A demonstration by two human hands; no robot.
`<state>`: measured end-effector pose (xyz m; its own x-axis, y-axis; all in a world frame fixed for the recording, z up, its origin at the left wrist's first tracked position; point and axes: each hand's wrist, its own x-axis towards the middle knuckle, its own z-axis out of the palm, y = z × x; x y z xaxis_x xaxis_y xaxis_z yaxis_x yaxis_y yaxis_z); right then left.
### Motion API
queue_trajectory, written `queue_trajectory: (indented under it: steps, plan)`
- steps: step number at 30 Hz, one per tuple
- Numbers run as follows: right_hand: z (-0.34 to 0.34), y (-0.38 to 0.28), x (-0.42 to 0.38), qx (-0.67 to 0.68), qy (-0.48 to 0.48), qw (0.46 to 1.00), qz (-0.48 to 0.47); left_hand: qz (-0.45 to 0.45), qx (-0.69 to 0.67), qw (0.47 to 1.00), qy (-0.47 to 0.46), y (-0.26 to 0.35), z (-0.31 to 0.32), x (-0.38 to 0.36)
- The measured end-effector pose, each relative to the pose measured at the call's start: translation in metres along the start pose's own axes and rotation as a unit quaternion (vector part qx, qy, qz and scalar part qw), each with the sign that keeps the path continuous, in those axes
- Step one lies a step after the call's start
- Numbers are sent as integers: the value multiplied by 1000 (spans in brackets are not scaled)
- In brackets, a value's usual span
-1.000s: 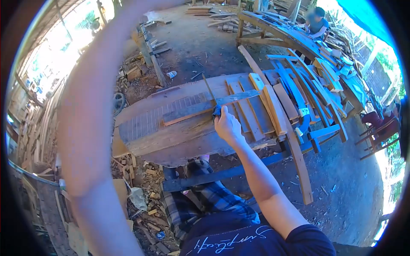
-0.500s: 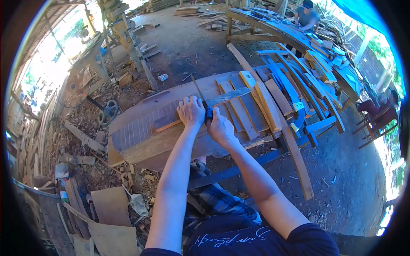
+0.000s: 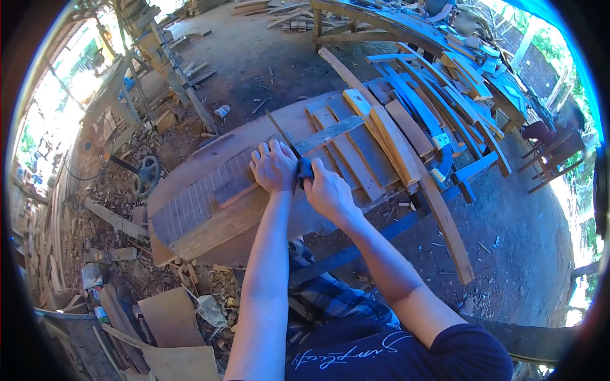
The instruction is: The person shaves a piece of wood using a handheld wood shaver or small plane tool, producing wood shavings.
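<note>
My right hand (image 3: 327, 190) is closed round the dark handle of a saw (image 3: 284, 135), whose narrow blade points up and left across a wooden strip (image 3: 333, 133). Just left of the blade, my left hand (image 3: 273, 166) presses down with bent fingers on a wooden piece (image 3: 235, 188). That piece lies on a large curved wooden board (image 3: 210, 232) with pencil-like lines on its left part. Several slats lie on the board to the right of my hands.
A blue-handled saw (image 3: 438, 136) lies among long wooden pieces at the right. Behind is a workbench (image 3: 381, 19) with a person beside it. A handwheel (image 3: 147, 176) stands at left, near scraps. A red chair (image 3: 553, 149) is far right.
The whole view has shifted, with the bench scene lower-left in it. The saw's handle sits slightly farther down from the strip. Both hands keep their holds.
</note>
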<state>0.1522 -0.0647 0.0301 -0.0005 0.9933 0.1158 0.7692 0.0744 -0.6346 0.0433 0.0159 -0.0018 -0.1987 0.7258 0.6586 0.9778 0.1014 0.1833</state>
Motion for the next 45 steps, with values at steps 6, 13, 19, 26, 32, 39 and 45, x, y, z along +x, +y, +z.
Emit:
queue_trajectory:
  steps: [6,13,19,26,32,39,45]
  plan:
    - [-11,4,-32,-3,-5,1000,4,-21,0,1000,-16,3,-1,0]
    - [6,-3,11,9,27,999,-24,1,18,1000,18,0,8,-3]
    - [-17,5,-47,2,-27,999,37,4,7,1000,28,-1,7,-1]
    - [-1,-4,8,31,12,999,1,3,35,999,22,-2,11,-2]
    - [-22,-4,-36,22,-56,997,53,16,26,999,31,-2,12,-4]
    - [-16,-7,-14,22,-20,999,17,4,37,999,19,-1,9,-2]
    - [-13,-7,-9,20,-34,998,44,7,21,1000,12,0,8,-4]
